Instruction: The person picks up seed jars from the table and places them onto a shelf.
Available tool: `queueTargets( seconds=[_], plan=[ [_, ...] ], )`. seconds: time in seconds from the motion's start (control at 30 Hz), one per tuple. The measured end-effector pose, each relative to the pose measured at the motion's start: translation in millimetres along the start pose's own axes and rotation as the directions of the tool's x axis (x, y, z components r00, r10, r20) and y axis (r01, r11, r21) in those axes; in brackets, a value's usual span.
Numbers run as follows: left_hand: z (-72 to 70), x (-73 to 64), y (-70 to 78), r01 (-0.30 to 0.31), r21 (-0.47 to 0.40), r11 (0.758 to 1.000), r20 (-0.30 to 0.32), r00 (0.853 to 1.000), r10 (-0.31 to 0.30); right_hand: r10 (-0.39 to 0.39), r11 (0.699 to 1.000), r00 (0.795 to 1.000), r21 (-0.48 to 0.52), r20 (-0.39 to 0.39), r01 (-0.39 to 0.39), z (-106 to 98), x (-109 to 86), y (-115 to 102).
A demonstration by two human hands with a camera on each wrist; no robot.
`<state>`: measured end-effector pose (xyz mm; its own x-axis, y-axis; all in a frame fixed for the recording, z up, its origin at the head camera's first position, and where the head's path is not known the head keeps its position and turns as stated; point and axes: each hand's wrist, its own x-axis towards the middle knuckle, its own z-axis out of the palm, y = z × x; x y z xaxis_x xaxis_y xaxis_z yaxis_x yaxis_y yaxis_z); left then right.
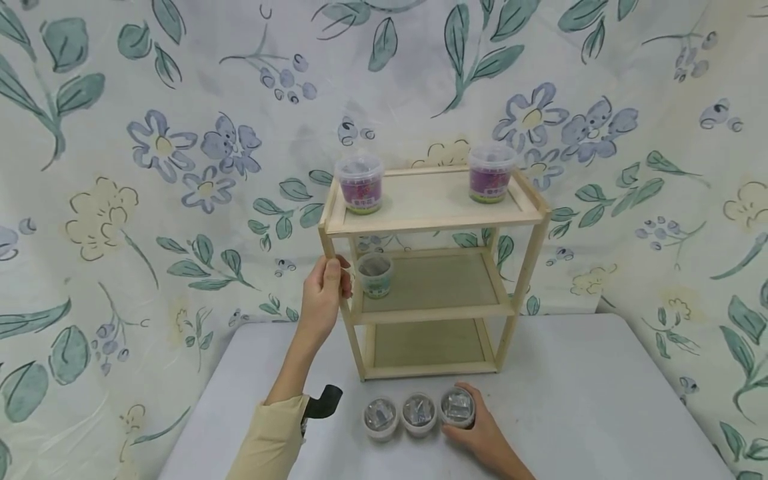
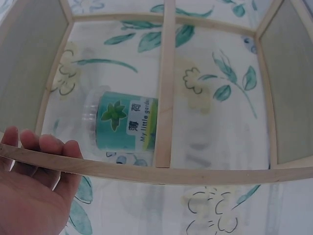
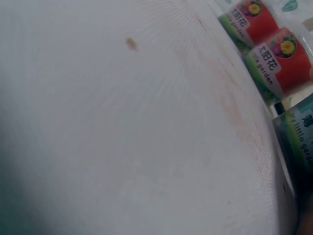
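currently, at lower centre of frame, right hand (image 1: 483, 430) pinches small round teal-labelled plastic tub (image 1: 458, 407), probably light, slippery, best held round its sides, left hand (image 1: 323, 293) gripping pale wooden shelf post (image 1: 353, 340).

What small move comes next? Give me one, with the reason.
I'd probably lift the teal My little garden cup in the right grip toward the right end of the middle shelf: the only cup there, a teal mint cup, stands at the left end, while the top shelf has a purple-labelled cup at each end.
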<state>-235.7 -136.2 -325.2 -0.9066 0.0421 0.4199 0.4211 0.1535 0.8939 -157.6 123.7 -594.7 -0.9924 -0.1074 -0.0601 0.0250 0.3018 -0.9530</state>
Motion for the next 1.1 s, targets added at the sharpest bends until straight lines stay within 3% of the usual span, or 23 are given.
queueTargets(
  seconds=[0.47, 0.73, 1.1],
  plan=[
    [0.3, -1.3, -0.8, -0.011, 0.008, 1.000, 0.008, 1.000, 0.011, -0.012, 0.999, 1.000, 0.036, -0.006, 0.012, -2, -0.4, 3],
    [-0.6, -1.2, -1.4, -0.008, 0.014, 1.000, 0.013, 1.000, 0.008, 0.009, 1.000, 1.000, 0.006, 0.003, -0.010, -5, 1.2, 1],
    [-1.5, -0.6, -1.6, -0.011, 0.008, 1.000, 0.013, 1.000, 0.011, -0.024, 0.999, 0.999, -0.027, -0.048, 0.023, -15, 2.3, -10]
  ],
)
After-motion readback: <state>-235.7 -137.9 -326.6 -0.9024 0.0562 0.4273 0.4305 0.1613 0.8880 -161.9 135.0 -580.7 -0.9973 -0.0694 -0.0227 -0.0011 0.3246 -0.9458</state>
